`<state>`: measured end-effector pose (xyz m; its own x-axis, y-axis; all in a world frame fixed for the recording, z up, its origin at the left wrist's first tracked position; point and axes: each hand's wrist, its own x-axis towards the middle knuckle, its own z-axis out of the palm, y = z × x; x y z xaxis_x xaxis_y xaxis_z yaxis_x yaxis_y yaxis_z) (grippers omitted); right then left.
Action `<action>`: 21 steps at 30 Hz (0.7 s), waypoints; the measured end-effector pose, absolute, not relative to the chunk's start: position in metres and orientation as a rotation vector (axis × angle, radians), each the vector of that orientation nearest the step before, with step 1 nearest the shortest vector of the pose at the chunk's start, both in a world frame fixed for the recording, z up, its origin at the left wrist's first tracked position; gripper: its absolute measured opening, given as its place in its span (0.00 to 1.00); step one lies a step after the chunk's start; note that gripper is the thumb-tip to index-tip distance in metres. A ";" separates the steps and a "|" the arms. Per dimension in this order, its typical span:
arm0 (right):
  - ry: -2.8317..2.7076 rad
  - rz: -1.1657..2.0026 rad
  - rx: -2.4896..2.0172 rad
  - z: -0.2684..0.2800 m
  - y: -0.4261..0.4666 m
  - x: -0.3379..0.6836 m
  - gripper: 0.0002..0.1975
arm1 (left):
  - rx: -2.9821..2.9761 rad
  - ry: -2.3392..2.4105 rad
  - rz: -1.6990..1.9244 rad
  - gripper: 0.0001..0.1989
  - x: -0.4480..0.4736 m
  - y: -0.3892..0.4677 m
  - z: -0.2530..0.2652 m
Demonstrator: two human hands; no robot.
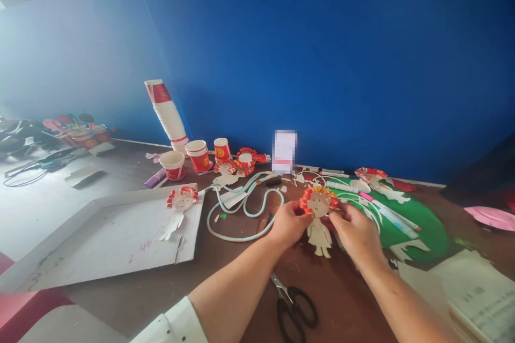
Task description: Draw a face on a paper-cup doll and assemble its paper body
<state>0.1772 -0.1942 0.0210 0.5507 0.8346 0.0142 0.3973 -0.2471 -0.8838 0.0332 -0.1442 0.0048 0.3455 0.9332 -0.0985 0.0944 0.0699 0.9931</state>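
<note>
Between my two hands is a paper doll (pixel 320 204) cut from a paper cup, with a round face, curled red and yellow strips for hair and a pale body hanging down. My left hand (pixel 290 223) pinches the left side of its curls. On the other side, my right hand (pixel 358 231) has its thumb and fingers closed at the doll's right edge. Black-handled scissors (pixel 295 308) lie on the brown table below my hands. A looped pale cable (pixel 233 236) runs to the left of my left hand.
A similar doll (pixel 183 201) rests on a white board (pixel 104 236) at left. Behind stand red-and-white cups (pixel 197 155) and a tall leaning cup stack (pixel 167 115). Markers (pixel 390 214) and scraps cover a green mat (pixel 434 230). Papers (pixel 475 289) lie at right; a blue partition (pixel 322 64) closes the back.
</note>
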 end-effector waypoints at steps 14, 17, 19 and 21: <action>-1.251 0.263 -1.986 0.022 -0.194 0.178 0.11 | 1.348 1.086 0.860 0.06 0.035 -0.145 0.002; -1.218 0.255 -1.997 0.023 -0.193 0.178 0.11 | 1.358 1.071 0.862 0.05 0.035 -0.147 0.005; -1.169 0.302 -1.994 0.023 -0.193 0.178 0.12 | 1.368 1.059 0.870 0.05 0.035 -0.147 0.005; -1.114 0.413 -1.929 0.023 -0.194 0.177 0.14 | 1.371 1.067 0.874 0.05 0.035 -0.146 0.005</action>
<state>0.1772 -0.1939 0.0226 0.5490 0.8267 0.1233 0.5468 -0.2437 -0.8010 0.0351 -0.1460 0.0053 0.3133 0.9464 -0.0781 0.1097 0.0456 0.9929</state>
